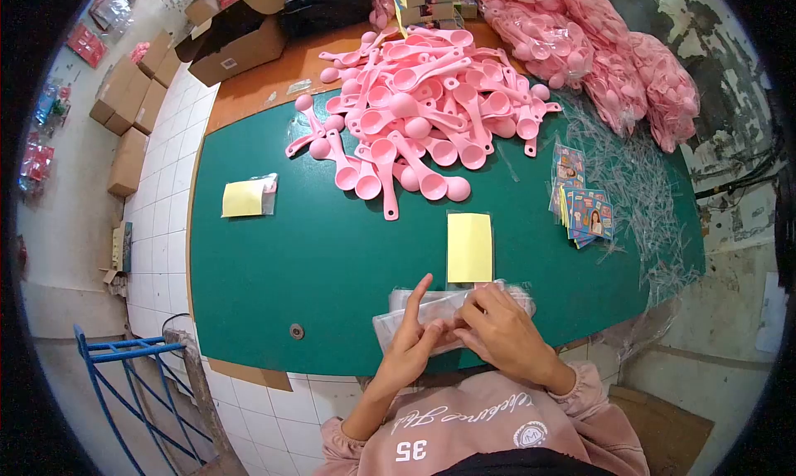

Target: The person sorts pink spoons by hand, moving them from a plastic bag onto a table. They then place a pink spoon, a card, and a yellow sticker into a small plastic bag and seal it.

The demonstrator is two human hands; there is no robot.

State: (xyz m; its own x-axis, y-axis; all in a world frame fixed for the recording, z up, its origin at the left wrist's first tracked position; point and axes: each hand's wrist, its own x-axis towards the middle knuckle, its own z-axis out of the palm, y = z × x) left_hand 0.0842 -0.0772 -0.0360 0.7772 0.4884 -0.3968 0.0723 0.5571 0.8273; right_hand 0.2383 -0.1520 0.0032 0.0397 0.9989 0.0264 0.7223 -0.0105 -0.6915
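At the front edge of the table, a stack of clear plastic bags lies under both hands. My left hand has its index finger raised, while its thumb and curled fingers close on the edge of a bag. My right hand is bent over the same bags, its fingertips pinched on the plastic close to the left thumb. Just beyond the right hand lies a yellow card in a clear sleeve. A large heap of pink measuring spoons spreads across the far middle of the table.
Another sleeved yellow card lies left on the green table. Printed cards and clear plastic strips are at right. Bagged pink spoons stand behind. A metal washer sits front left; a blue metal frame stands beside the table.
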